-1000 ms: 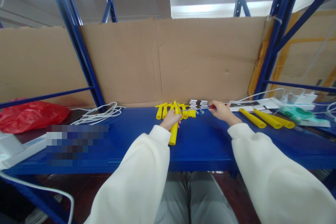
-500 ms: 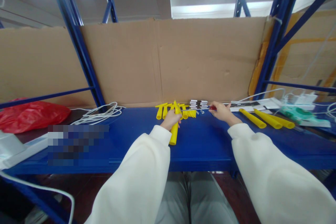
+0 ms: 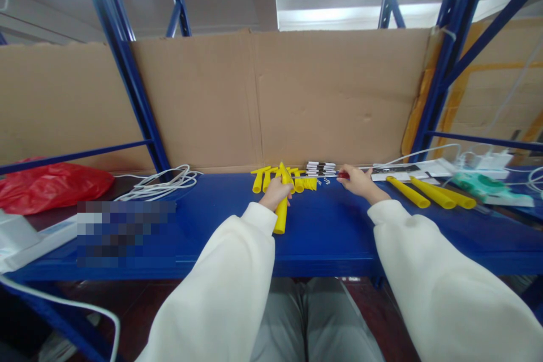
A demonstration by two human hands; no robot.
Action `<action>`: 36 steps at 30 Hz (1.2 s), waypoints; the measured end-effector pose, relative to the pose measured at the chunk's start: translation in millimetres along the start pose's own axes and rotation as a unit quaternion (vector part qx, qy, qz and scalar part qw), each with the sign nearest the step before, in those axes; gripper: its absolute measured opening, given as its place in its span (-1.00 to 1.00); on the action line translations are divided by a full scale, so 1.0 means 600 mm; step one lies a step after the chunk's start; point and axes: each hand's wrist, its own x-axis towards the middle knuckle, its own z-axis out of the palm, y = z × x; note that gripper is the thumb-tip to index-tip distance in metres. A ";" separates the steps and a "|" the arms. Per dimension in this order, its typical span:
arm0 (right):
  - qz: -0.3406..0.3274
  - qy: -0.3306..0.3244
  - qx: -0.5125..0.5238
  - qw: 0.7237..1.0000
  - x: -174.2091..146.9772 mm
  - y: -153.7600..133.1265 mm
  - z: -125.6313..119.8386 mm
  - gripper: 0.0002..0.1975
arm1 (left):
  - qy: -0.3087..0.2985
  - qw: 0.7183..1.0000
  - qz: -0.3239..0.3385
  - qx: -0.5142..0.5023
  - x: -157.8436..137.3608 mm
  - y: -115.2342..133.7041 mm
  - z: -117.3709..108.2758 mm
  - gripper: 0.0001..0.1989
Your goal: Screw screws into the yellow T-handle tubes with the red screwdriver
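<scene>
My left hand (image 3: 276,192) is closed around a yellow tapered tube (image 3: 280,223), whose narrow end points away from me and wide end towards me. My right hand (image 3: 355,180) pinches the dark red handle of a screwdriver (image 3: 324,176). Its thin metal shaft runs left to the tube by my left fingers; the tip's exact contact is hidden. Behind my left hand lie several more yellow parts (image 3: 257,184). Small metal pieces (image 3: 326,181) lie beneath the shaft, and a stack of white-and-dark pieces (image 3: 321,167) stands just behind it.
Yellow tapered tubes (image 3: 432,192) lie at the right of the blue table (image 3: 326,226), near a green-and-white packet (image 3: 487,185). White cables (image 3: 165,184) and a red plastic bag (image 3: 55,184) are at the left. A cardboard panel (image 3: 305,102) closes the back.
</scene>
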 end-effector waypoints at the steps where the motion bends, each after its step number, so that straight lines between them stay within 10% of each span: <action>1: -0.002 0.002 0.000 1.000 0.000 0.000 0.000 -0.89 | 0.001 1.000 0.000 0.000 0.000 0.000 0.000 -0.81; 36: 0.012 -0.007 -0.021 1.000 -0.004 -0.010 -0.006 -0.88 | 0.022 1.000 -0.011 -0.005 0.002 -0.001 0.000 -0.79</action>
